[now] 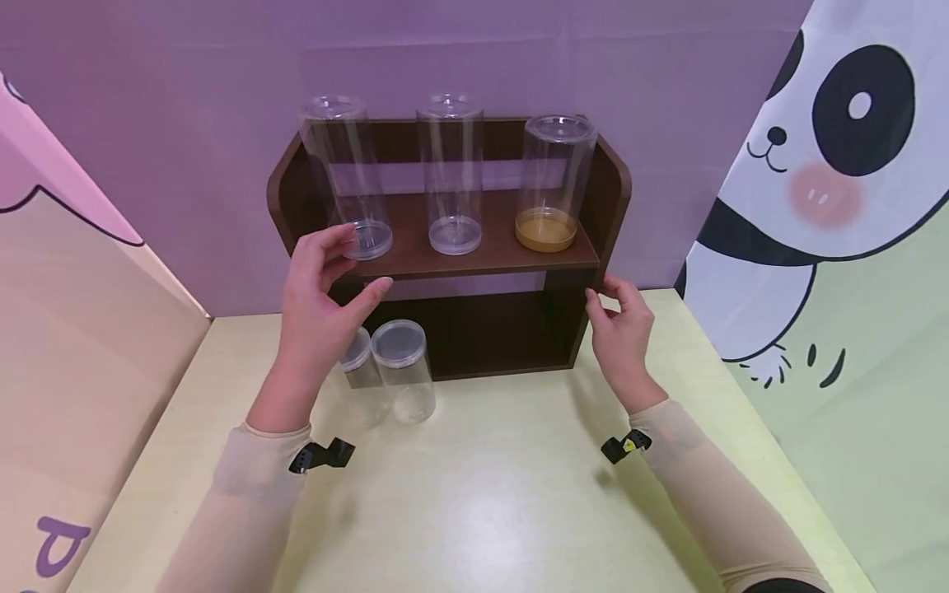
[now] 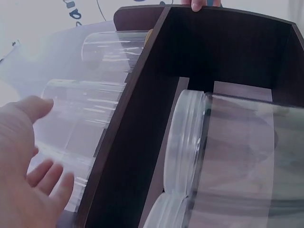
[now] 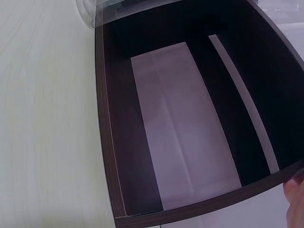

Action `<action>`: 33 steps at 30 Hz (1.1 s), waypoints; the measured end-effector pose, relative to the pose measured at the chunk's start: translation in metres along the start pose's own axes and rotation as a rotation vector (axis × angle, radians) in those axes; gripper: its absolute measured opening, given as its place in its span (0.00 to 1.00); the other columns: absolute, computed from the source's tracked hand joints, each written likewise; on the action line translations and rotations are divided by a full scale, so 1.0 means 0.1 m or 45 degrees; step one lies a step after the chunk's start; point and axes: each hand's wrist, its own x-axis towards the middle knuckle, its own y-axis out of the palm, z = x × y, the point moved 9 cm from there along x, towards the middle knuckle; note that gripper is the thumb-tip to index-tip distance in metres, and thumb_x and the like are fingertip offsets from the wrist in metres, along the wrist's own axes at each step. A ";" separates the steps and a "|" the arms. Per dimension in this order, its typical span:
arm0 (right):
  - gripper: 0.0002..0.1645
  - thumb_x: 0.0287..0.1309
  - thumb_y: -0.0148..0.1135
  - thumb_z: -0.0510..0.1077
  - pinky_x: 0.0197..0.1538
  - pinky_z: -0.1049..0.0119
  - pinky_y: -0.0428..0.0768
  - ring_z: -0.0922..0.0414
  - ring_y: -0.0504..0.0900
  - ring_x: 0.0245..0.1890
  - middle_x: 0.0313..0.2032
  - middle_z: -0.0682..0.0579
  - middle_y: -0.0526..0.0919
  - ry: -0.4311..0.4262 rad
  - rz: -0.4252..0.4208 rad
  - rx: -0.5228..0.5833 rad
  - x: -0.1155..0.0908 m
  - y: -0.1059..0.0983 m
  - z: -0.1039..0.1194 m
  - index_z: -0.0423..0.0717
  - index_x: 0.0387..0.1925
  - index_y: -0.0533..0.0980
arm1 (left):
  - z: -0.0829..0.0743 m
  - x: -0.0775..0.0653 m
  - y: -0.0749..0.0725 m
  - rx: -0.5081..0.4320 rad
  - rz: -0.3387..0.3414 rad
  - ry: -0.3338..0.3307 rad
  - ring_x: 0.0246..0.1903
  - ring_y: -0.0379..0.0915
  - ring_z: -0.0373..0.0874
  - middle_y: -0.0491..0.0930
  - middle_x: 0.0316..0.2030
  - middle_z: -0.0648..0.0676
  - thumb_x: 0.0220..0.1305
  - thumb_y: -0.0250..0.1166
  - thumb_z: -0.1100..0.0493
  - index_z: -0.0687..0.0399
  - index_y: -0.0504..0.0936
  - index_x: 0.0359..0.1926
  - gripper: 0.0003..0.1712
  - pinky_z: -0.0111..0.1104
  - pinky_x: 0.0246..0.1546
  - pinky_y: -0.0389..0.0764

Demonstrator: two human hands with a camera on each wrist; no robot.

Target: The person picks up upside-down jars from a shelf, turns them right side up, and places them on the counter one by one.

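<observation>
Three clear jars stand on the upper shelf of a dark brown rack (image 1: pixel 415 268): a left jar (image 1: pixel 348 165), a middle jar (image 1: pixel 452 173) and a right jar (image 1: pixel 559 165) with a gold lid at its base. By the lower end of the left jar is my left hand (image 1: pixel 319 292), thumb spread away from the fingers. The left wrist view shows this hand (image 2: pixel 28 156) with nothing between thumb and fingers. My right hand (image 1: pixel 624 333) is at the rack's right side panel, its fingertips touching it; part of that hand (image 3: pixel 295 199) shows in the right wrist view.
Two clear jars with pale lids stand on the table before the rack's left side, one jar (image 1: pixel 404 379) beside another jar (image 1: pixel 363 387) partly behind my left hand. Purple cloth (image 1: pixel 474 49) hangs behind; a panda-printed sheet (image 1: pixel 830 247) is at right.
</observation>
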 end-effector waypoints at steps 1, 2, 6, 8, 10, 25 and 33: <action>0.12 0.74 0.71 0.35 0.45 0.83 0.83 0.49 0.87 0.52 0.50 0.40 0.89 0.001 0.001 -0.001 0.00 0.00 -0.01 0.34 0.55 0.85 | 0.00 0.01 0.00 0.037 -0.022 0.012 0.67 0.72 0.49 0.74 0.68 0.60 0.63 0.83 0.65 0.62 0.73 0.77 0.44 0.35 0.71 0.78; 0.12 0.74 0.71 0.35 0.45 0.83 0.83 0.49 0.87 0.52 0.50 0.40 0.89 0.001 0.001 0.003 0.00 0.00 -0.01 0.34 0.55 0.85 | 0.00 0.02 0.01 0.071 -0.044 0.020 0.69 0.70 0.48 0.73 0.69 0.61 0.63 0.83 0.63 0.61 0.72 0.77 0.45 0.37 0.73 0.77; 0.12 0.74 0.71 0.34 0.46 0.83 0.82 0.48 0.87 0.52 0.50 0.40 0.89 -0.008 0.004 0.005 0.01 0.00 -0.01 0.34 0.55 0.85 | 0.02 0.07 0.01 0.177 -0.127 0.024 0.75 0.62 0.43 0.67 0.76 0.57 0.65 0.82 0.55 0.55 0.69 0.81 0.48 0.41 0.77 0.72; 0.12 0.74 0.71 0.34 0.46 0.83 0.82 0.48 0.88 0.53 0.50 0.40 0.89 -0.017 0.003 0.005 0.01 -0.01 -0.01 0.34 0.55 0.85 | 0.04 0.11 0.02 0.190 -0.162 0.017 0.77 0.59 0.42 0.64 0.79 0.55 0.67 0.81 0.53 0.53 0.67 0.83 0.50 0.42 0.78 0.70; 0.12 0.74 0.71 0.34 0.46 0.84 0.82 0.48 0.88 0.53 0.50 0.40 0.89 -0.025 -0.001 0.001 0.02 -0.02 0.00 0.34 0.55 0.85 | 0.06 0.15 0.04 0.199 -0.185 -0.004 0.79 0.56 0.42 0.61 0.82 0.54 0.68 0.80 0.51 0.52 0.64 0.85 0.52 0.43 0.79 0.68; 0.12 0.73 0.72 0.34 0.45 0.83 0.83 0.49 0.88 0.53 0.50 0.41 0.89 -0.030 0.001 0.020 0.02 -0.01 -0.01 0.35 0.55 0.86 | 0.26 0.44 0.16 0.268 -0.159 -0.380 0.83 0.51 0.37 0.50 0.86 0.48 0.69 0.78 0.47 0.33 0.36 0.91 0.68 0.40 0.81 0.65; 0.11 0.73 0.72 0.34 0.45 0.83 0.83 0.50 0.87 0.52 0.49 0.41 0.89 -0.015 -0.002 0.037 0.01 -0.01 -0.03 0.35 0.54 0.86 | 0.31 0.56 0.18 0.352 -0.136 -0.472 0.79 0.60 0.41 0.58 0.82 0.52 0.70 0.78 0.55 0.33 0.39 0.90 0.66 0.41 0.77 0.72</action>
